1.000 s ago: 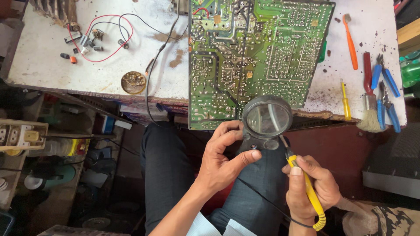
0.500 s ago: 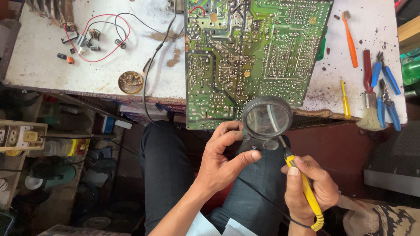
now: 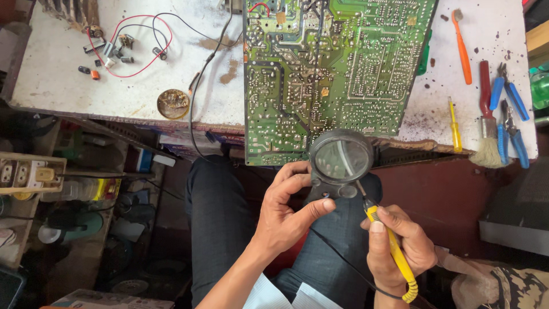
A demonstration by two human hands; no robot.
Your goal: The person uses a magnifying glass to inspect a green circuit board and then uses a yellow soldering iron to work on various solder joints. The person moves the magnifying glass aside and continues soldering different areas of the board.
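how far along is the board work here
Set up: the green circuit board lies solder side up, overhanging the white bench, with pliers and a brush laid out. In hand: the left hand holds a black magnifier over the board's near edge; the right hand grips a yellow soldering iron, tip under the lens. No finished joint is discernible.

On the desk (image 3: pixel 114 97) lie an orange screwdriver (image 3: pixel 461 46), a small yellow screwdriver (image 3: pixel 454 126), a red-handled brush (image 3: pixel 487 120) and blue-handled pliers (image 3: pixel 512 114), all at the right end. A round tin (image 3: pixel 173 103) sits near the front edge, with red and black wires (image 3: pixel 137 43) and loose small components (image 3: pixel 108 54) toward the left. A beige socket strip (image 3: pixel 28 174) rests below the desk at left.
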